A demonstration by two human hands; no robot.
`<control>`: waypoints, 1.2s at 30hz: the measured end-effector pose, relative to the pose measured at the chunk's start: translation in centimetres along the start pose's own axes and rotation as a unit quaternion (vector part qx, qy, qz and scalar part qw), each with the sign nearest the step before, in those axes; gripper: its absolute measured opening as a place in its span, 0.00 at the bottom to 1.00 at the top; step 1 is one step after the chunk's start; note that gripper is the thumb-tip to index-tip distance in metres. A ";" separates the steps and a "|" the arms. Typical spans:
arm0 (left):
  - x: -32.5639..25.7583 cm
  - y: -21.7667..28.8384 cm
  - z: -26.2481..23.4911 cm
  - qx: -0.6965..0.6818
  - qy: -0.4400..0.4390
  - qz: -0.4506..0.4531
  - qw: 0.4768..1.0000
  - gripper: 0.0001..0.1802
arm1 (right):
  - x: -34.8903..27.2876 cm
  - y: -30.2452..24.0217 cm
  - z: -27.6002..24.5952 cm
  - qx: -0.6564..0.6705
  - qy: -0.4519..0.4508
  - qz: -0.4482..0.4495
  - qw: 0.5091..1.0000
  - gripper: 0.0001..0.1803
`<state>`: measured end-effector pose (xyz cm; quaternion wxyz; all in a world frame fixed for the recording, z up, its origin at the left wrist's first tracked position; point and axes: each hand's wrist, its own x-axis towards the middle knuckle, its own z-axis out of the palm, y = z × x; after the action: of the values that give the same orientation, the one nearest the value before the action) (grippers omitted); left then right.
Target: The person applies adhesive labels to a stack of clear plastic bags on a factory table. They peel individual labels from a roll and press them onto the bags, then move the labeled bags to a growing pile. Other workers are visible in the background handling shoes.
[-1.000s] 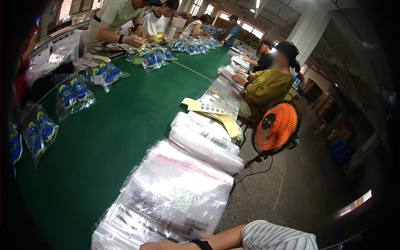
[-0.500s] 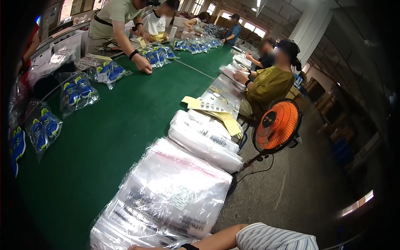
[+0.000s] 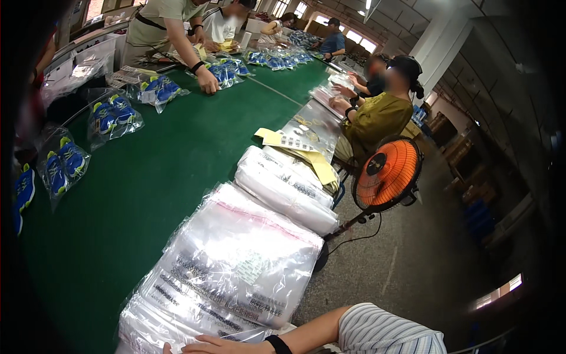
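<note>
My right hand (image 3: 227, 344) reaches in at the lower edge, below a striped sleeve and a black wristband. Its fingers lie stretched out on the near end of a stack of clear plastic bags (image 3: 236, 236) with dark print and a pink strip along the top. Beside those fingers a small fingertip (image 3: 167, 348) shows at the picture's edge, probably my left hand's; the rest of that hand is cut off. Just beyond the stack lies a folded bundle of plastic bags (image 3: 283, 192).
Bagged blue shoes (image 3: 63, 165) line the left of the green table (image 3: 177, 159). Yellow-and-white label sheets (image 3: 298, 154) lie past the bundle. An orange fan (image 3: 387, 174) stands at the right edge. Co-workers sit or stand on both sides; one person's hand (image 3: 207, 80) touches the far table.
My right hand has come further into view over the near bags. The whole scene has shifted slightly up and left. At the far left, the person in red has moved partly out of view.
</note>
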<state>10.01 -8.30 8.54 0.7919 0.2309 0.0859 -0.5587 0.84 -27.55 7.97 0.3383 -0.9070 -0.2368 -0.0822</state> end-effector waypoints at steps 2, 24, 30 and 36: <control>-0.1 0.0 0.7 -0.030 -0.019 0.008 0.999 0.40 | 0.0 -0.4 0.3 -0.016 0.084 -0.004 0.996 0.27; -6.3 -9.5 -2.8 0.699 0.217 0.337 0.593 0.23 | -12.6 9.4 -10.5 -0.139 0.289 0.527 0.787 0.06; -8.3 -9.3 -4.4 0.711 0.476 0.406 0.322 0.15 | -12.7 5.3 -9.5 -0.455 0.379 0.222 0.775 0.17; -8.0 -8.9 -7.3 0.398 0.384 0.294 0.780 0.06 | -2.2 -1.8 1.0 0.070 0.033 0.092 0.993 0.11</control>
<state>-0.24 -0.58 2.89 0.6571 0.7345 0.0809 -0.1489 -1.99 -26.54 7.51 0.4148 -0.8957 -0.1468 -0.0635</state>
